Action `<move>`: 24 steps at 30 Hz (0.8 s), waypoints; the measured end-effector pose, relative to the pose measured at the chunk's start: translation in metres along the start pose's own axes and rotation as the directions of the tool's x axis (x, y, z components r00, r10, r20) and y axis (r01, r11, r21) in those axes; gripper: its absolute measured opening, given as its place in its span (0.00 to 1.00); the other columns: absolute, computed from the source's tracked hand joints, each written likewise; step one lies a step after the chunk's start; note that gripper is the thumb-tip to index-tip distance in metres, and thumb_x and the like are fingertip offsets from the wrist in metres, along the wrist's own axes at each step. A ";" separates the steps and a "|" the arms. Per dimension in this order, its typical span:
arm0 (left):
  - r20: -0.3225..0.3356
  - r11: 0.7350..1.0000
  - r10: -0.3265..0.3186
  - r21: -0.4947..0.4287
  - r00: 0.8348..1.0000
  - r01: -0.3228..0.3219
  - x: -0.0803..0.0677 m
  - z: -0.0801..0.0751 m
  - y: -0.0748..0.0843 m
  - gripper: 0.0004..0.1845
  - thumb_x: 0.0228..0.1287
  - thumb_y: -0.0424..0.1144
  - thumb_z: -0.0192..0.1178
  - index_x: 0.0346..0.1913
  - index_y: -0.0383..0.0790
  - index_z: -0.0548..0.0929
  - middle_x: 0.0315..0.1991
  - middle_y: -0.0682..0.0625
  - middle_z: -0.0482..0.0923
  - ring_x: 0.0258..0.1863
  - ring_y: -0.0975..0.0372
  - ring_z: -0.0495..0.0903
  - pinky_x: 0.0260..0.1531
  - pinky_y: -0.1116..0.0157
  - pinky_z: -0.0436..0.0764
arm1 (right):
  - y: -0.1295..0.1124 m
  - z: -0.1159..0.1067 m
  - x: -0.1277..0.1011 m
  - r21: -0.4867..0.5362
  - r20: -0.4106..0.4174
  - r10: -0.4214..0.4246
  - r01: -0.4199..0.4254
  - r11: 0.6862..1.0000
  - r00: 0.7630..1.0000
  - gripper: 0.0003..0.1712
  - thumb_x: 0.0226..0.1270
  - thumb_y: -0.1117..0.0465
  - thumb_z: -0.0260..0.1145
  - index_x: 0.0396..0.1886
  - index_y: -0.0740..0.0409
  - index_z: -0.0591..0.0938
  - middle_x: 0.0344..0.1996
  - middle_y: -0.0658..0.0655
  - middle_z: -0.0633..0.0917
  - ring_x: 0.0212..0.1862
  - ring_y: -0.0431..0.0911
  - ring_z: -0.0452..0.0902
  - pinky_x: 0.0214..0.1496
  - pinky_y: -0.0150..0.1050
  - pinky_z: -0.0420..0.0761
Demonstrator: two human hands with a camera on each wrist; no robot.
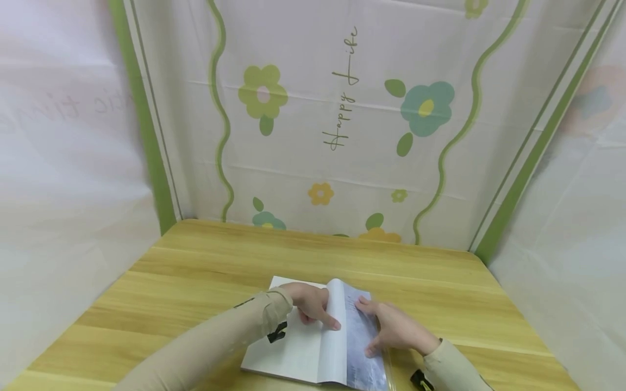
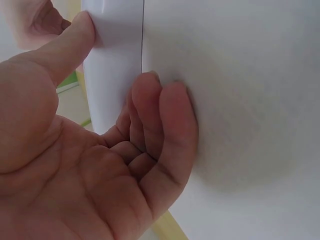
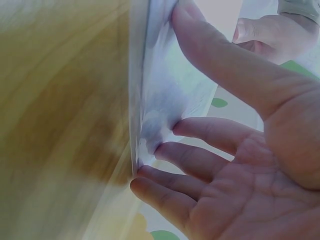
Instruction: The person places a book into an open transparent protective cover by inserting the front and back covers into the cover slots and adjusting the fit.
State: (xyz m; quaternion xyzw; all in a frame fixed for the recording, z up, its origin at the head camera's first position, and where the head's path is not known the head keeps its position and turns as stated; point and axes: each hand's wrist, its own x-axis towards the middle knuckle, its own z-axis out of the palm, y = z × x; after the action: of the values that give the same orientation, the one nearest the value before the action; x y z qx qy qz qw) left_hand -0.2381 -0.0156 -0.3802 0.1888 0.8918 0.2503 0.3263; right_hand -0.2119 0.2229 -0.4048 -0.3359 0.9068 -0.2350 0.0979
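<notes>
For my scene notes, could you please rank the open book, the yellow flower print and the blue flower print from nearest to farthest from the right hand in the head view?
1. Open book: under the right hand, touching it.
2. Yellow flower print: low on the backdrop, beyond the table.
3. Blue flower print: higher up the backdrop.

The open book (image 1: 313, 347) lies on the table (image 1: 195, 271) directly in front of me, at the near edge. My left hand (image 1: 310, 304) rests on its left page, at 11 o'clock from the book's centre. My right hand (image 1: 396, 328) rests on its right page, at 3 o'clock. A raised leaf (image 1: 335, 326) stands between my hands. The backdrop (image 1: 342, 108) stands behind the table at 12 o'clock.
</notes>
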 end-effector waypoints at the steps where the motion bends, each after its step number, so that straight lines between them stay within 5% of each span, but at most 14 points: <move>1: -0.001 1.000 0.000 0.004 1.000 0.000 0.000 0.000 0.000 0.23 0.62 0.53 0.67 0.39 0.38 0.71 0.24 0.49 0.68 0.15 0.65 0.63 0.16 0.69 0.69 | 0.000 0.000 0.000 0.001 0.000 0.000 0.000 1.000 1.000 0.56 0.35 0.56 0.85 0.66 0.73 0.71 0.66 0.72 0.69 0.65 0.67 0.65 0.64 0.61 0.65; 16: -0.052 0.996 -0.015 0.083 0.999 0.019 0.002 0.002 0.004 0.24 0.61 0.55 0.68 0.37 0.38 0.71 0.24 0.48 0.71 0.17 0.64 0.67 0.18 0.68 0.73 | 0.001 -0.002 -0.002 0.003 0.000 0.014 -0.014 1.000 1.000 0.57 0.34 0.56 0.85 0.66 0.73 0.71 0.66 0.71 0.68 0.66 0.67 0.64 0.65 0.60 0.65; 24: 0.018 0.998 0.018 0.065 1.000 -0.019 0.003 -0.004 -0.002 0.23 0.63 0.56 0.66 0.34 0.39 0.72 0.17 0.52 0.66 0.14 0.66 0.63 0.17 0.69 0.70 | 0.000 -0.001 -0.001 0.021 0.018 0.033 -0.033 0.999 0.999 0.56 0.36 0.55 0.85 0.67 0.70 0.71 0.68 0.70 0.67 0.67 0.68 0.62 0.66 0.61 0.63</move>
State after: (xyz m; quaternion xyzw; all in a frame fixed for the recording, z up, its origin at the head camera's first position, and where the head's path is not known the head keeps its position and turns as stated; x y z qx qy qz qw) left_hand -0.2432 -0.0170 -0.3805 0.2098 0.8948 0.2224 0.3254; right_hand -0.2119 0.2240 -0.4039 -0.3219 0.9088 -0.2399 0.1136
